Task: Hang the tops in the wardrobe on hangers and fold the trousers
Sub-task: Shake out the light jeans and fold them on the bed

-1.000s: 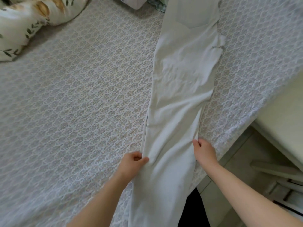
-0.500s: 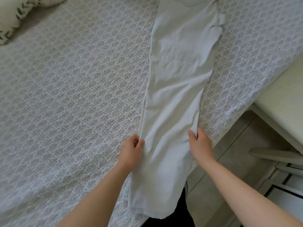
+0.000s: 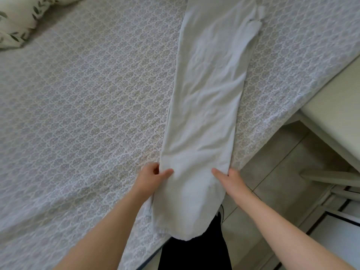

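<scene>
A pair of pale trousers (image 3: pixel 206 106) lies lengthwise on a bed covered by a grey-and-white patterned bedspread (image 3: pixel 87 94). The two legs are stacked one on the other, the waist end runs out of view at the top, and the hems hang over the near edge of the mattress. The person's left hand (image 3: pixel 152 178) pinches the left edge of the legs, thumb on top and fingers curled beneath. The right hand (image 3: pixel 232 181) grips the right edge at the same height, thumb lying across the cloth (its other fingers are hidden under the fabric). The hands are apart, one on each side of the trousers, both clamped on them. A leaf-printed pillow (image 3: pixel 17 22) sits at the far left corner, and pale furniture (image 3: pixel 335 106) stands over a tiled floor (image 3: pixel 282 172) on the right. The step in hand looks like the first fold, bringing the lower legs up toward the waist. To do it well, both hands should lift together so the fold line runs straight across, and both layers should be kept in each pinch so the legs do not slide apart. The soft creases across the thigh area would be worth flattening before the hems come down on them, because the thin cloth will probably hold any wrinkle trapped inside.
</scene>
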Tool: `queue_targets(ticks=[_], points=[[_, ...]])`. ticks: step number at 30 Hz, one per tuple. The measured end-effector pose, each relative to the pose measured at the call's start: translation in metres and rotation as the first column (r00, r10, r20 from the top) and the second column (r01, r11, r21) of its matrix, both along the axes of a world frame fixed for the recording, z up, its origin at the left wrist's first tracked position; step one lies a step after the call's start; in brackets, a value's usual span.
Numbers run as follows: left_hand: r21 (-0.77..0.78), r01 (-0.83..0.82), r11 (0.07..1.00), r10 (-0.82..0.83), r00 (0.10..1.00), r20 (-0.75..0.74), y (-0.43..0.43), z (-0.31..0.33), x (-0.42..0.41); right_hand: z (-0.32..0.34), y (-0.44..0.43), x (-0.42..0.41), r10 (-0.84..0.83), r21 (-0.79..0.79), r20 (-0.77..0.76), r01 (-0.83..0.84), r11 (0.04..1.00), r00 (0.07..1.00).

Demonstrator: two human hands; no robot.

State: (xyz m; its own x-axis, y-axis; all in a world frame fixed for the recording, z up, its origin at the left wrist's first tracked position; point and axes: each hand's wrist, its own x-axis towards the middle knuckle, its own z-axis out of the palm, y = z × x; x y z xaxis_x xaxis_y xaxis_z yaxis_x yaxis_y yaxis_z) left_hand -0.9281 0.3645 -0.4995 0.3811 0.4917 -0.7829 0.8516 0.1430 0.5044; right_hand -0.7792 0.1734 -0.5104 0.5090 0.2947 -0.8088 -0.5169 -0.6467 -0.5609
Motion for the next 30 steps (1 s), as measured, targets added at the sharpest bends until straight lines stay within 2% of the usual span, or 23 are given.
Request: queue_targets(ticks=[3, 6, 10, 14, 16, 18, 20, 22, 23, 25, 27, 30], points=[[-0.083, 0.144, 0.986, -0.146, 0.989, -0.017, -0.003, 0.007, -0.018, -0.001, -0.021, -0.032, -0.025, -0.007, -0.119, 0.024, 1.0, 0.993], [-0.07, 0.12, 0.99, -0.12, 0.993, 0.003, -0.002, 0.017, -0.03, 0.002, -0.036, -0.059, -0.07, -0.051, -0.126, 0.064, 0.997, 0.99], [0.02, 0.098, 0.995, -0.098, 0.995, -0.006, 0.001, 0.017, -0.042, 0.014, -0.043, -0.08, -0.159, -0.014, -0.164, 0.159, 0.987, 0.974], [0.076, 0.306, 0.949, -0.298, 0.949, -0.1, -0.005, 0.011, -0.048, 0.02, -0.041, -0.088, -0.139, 0.053, -0.221, 0.154, 0.987, 0.965], [0.055, 0.27, 0.961, -0.265, 0.961, -0.078, -0.007, 0.009, -0.047, 0.024, -0.036, -0.085, -0.204, 0.077, -0.276, 0.233, 0.97, 0.939], [-0.04, 0.159, 0.986, -0.161, 0.986, -0.046, -0.007, 0.01, -0.045, 0.028, -0.032, -0.079, -0.266, 0.135, -0.333, 0.325, 0.936, 0.905], [-0.134, 0.104, 0.985, -0.108, 0.994, -0.022, -0.006, 0.01, -0.048, 0.036, -0.024, -0.073, -0.255, 0.228, -0.359, 0.35, 0.909, 0.898], [-0.19, 0.101, 0.977, -0.103, 0.995, 0.001, -0.004, 0.011, -0.051, 0.041, -0.014, -0.068, -0.175, 0.262, -0.307, 0.26, 0.929, 0.936], [-0.208, 0.105, 0.972, -0.105, 0.994, 0.014, -0.004, 0.013, -0.051, 0.043, -0.008, -0.066, -0.09, 0.242, -0.238, 0.149, 0.959, 0.967], [-0.248, 0.093, 0.964, -0.083, 0.995, 0.053, -0.004, 0.02, -0.05, 0.039, 0.003, -0.065, 0.136, 0.102, -0.116, -0.124, 0.987, 0.984], [-0.292, 0.087, 0.952, -0.06, 0.993, 0.102, -0.002, 0.031, -0.049, 0.03, 0.006, -0.066, 0.328, -0.033, -0.102, -0.332, 0.943, 0.939], [-0.368, 0.094, 0.925, -0.041, 0.988, 0.151, 0.009, 0.05, -0.05, 0.026, -0.002, -0.069, 0.372, -0.104, -0.063, -0.377, 0.92, 0.926]])
